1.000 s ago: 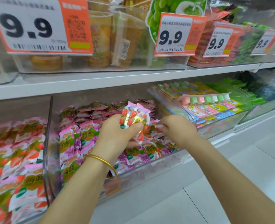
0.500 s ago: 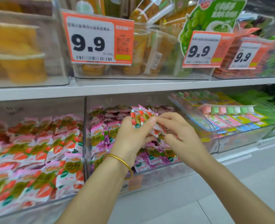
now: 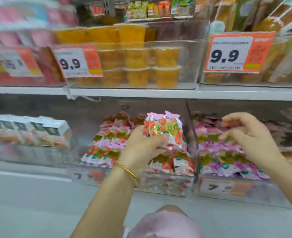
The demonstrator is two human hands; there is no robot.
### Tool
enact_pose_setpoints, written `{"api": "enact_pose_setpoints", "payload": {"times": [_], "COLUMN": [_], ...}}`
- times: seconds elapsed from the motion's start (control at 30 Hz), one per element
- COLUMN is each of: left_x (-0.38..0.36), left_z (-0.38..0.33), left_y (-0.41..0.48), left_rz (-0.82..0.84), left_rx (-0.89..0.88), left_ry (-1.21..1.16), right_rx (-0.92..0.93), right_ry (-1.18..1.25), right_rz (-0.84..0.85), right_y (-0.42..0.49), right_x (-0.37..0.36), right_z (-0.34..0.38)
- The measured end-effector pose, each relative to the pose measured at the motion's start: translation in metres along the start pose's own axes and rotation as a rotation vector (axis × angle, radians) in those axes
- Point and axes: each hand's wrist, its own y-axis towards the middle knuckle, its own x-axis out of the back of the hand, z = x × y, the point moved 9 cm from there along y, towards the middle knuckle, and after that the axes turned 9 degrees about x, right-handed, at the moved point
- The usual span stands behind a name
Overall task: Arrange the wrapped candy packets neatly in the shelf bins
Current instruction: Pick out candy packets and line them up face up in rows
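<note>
Candy packets [image 3: 164, 128] stand upright, gripped in left hand [image 3: 141, 146] over bin [image 3: 167, 188].

Shop; price tags [image 3: 238, 52] on shelf bins [image 3: 191, 66]

Above fingers [image 3: 156, 139]: yellow jelly cups [image 3: 136, 66] stacked in clear container. Up-left of fingers: 9.9 price tag [image 3: 77, 61], blurred. Up-right: second 9.9 tag [image 3: 234, 54], sharper. Between cups and fingers: white shelf board [image 3: 159, 92]. Well left of fingers, same level: white boxes [image 3: 39, 125] in row. Below fingers, at bottom edge: pink fabric [image 3: 165, 224].
</note>
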Motion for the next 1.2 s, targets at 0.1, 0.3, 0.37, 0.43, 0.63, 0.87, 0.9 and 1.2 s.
{"api": "enact_pose_setpoints", "payload": {"times": [0.1,0.3,0.37,0.43,0.63,0.87,0.9,1.2], "left_x": [0.070,0.162,0.171,0.175,0.151,0.136,0.137,0.021], "left_z": [-0.004,-0.008,-0.012,-0.016,-0.017,0.036,0.035,-0.017], "left_y": [-0.002,0.030,0.047,0.060,0.061,0.082,0.082,0.014], "left_rz": [-0.157,-0.472,-0.513,-0.598,-0.816,-0.388,-0.383,-0.334], "left_rx": [-0.005,-0.020,-0.042,-0.045,-0.025,0.156,0.181,-0.335], "left_ry": [-0.012,0.244,0.293,0.463,1.549,1.590,1.604,1.210], "right_rx": [0.016,-0.013,-0.027,-0.034,-0.050,-0.069,-0.076,-0.162], "right_ry": [0.002,-0.016,-0.035,-0.051,-0.090,-0.145,-0.155,-0.124], "right_rz": [-0.005,-0.130,-0.140,-0.142,-0.123,-0.062,-0.048,-0.046], "right_y": [0.008,0.012,0.011,0.010,0.009,0.007,0.006,-0.001], "right_x": [-0.020,-0.024,-0.023,-0.022,-0.013,-0.011,-0.011,0.008], "right_z": [0.003,-0.003,-0.008,-0.012,-0.021,-0.042,-0.044,-0.041]}}
